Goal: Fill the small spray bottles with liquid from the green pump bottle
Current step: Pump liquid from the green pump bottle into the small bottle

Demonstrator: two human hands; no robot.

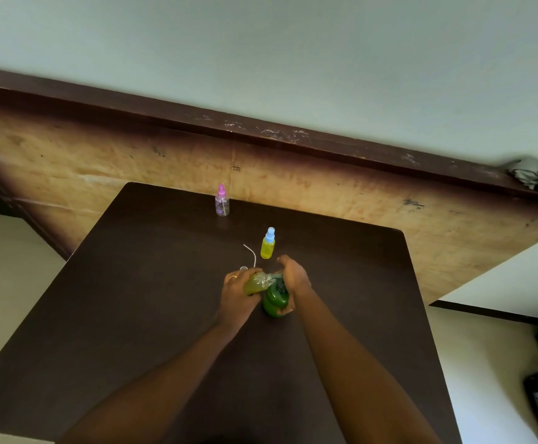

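Green pump bottle (273, 303) on table (152, 283), right hand (294, 280) fingers curled round it. Left hand (239, 289) fingers wrap 1 tilted small bottle (255, 283) touching it. Blue-capped bottle (267, 243) just behind, pink-capped bottle (222, 200) farther; print unreadable.

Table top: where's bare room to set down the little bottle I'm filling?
Bare table left of the left hand, and right of the blue-capped bottle toward the edge. Crowded just beyond the hands: the loose spray tube lies beside that bottle.
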